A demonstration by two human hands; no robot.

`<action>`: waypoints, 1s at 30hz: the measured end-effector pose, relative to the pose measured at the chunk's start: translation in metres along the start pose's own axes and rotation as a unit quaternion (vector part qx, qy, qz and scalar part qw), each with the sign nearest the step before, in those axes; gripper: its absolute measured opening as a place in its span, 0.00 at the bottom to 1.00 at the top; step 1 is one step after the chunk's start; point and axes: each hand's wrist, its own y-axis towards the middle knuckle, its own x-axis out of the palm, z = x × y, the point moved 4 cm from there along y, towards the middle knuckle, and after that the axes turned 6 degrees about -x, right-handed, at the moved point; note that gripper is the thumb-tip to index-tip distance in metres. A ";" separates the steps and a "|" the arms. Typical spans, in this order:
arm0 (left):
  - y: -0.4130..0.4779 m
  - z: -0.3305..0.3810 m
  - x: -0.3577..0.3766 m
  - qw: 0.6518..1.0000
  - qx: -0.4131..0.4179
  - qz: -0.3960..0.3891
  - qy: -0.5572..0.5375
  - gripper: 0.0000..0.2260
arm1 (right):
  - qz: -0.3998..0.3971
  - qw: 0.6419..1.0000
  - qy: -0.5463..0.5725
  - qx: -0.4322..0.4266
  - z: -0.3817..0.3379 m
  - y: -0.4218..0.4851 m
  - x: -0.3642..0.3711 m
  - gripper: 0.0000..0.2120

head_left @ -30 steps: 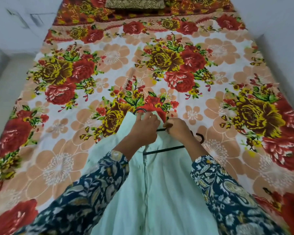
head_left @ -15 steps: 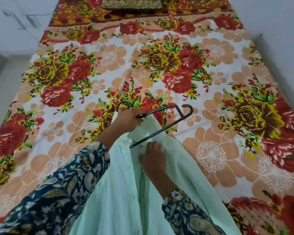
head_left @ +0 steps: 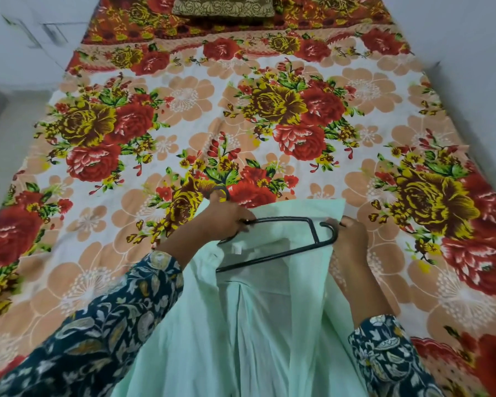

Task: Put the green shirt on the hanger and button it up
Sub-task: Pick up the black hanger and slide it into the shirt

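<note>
A pale green shirt [head_left: 258, 325] lies open on the bed, collar end away from me. A black hanger [head_left: 287, 247] rests inside its neck area, its right arm end showing over the cloth. My left hand [head_left: 226, 217] grips the hanger near its hook, which curls out beyond my fingers. My right hand [head_left: 351, 239] holds the shirt's right front panel at the shoulder, lifted and spread beside the hanger's right end. The shirt's left side drapes down below my left sleeve.
The floral bedsheet [head_left: 184, 110] covers the whole bed. A brown patterned pillow [head_left: 224, 5] lies at the far end. White walls run along the left and right sides, with floor at the left.
My right hand moved from the shirt's middle out to the right and pulled the right panel open. The hanger dropped lower and flatter inside the shirt.
</note>
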 end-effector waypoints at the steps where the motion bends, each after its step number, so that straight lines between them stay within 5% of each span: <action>1: 0.001 0.004 0.005 0.999 0.002 -0.033 0.021 0.08 | 0.013 1.000 -0.013 -0.017 0.002 -0.001 0.001 0.16; 6: 0.004 0.010 0.011 0.991 -0.002 -0.036 0.125 0.09 | 0.037 0.998 -0.044 -0.036 0.005 -0.002 -0.001 0.23; 10: -0.001 0.012 0.013 0.971 0.020 0.008 0.237 0.10 | 0.015 0.998 -0.051 -0.045 -0.002 0.001 -0.002 0.20; 13: -0.007 0.018 0.020 0.955 0.047 0.071 0.284 0.06 | -0.014 0.995 -0.068 -0.072 -0.017 -0.008 0.010 0.08; 17: -0.013 0.011 0.033 0.951 0.013 0.092 0.295 0.11 | -0.023 0.989 -0.077 -0.128 -0.038 -0.024 0.029 0.06; 20: -0.020 0.014 0.026 0.939 0.004 0.138 0.314 0.05 | 0.063 0.996 -0.001 -0.061 -0.032 -0.016 0.018 0.11; 22: -0.024 0.014 0.025 0.944 0.011 0.150 0.294 0.06 | 0.094 0.995 0.005 -0.028 -0.029 -0.009 0.008 0.04; 30: -0.033 0.017 0.032 0.938 0.030 0.174 0.298 0.08 | 0.065 0.996 -0.034 -0.046 -0.037 0.001 -0.005 0.08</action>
